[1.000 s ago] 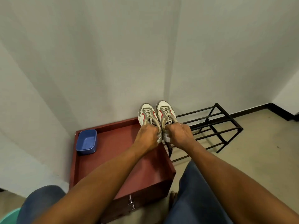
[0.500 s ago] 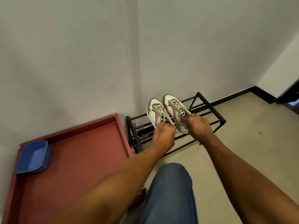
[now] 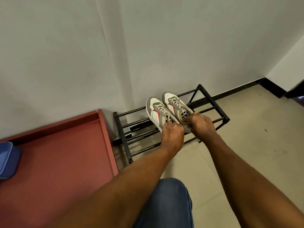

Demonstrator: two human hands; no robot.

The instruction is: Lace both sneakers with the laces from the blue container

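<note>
Sneakers [image 3: 158, 111] shifted over rack [image 3: 122, 137]; left hand [image 3: 172, 131], right hand [image 3: 201, 123] fingers [image 3: 169, 123] grip heels [image 3: 187, 129].

The person wore blue denim jeans [image 3: 164, 203], seen over one knee at the bottom of the view. The left forearm [image 3: 131, 178] and right forearm [image 3: 238, 170] were bare. A thin yellow ring [image 3: 196, 113] sat on a finger of the right hand [image 3: 201, 123].

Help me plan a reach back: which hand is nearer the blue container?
Left. The left hand holds one sneaker over the black rack, well right of the blue container; the right hand holds the other sneaker, farther right.
</note>
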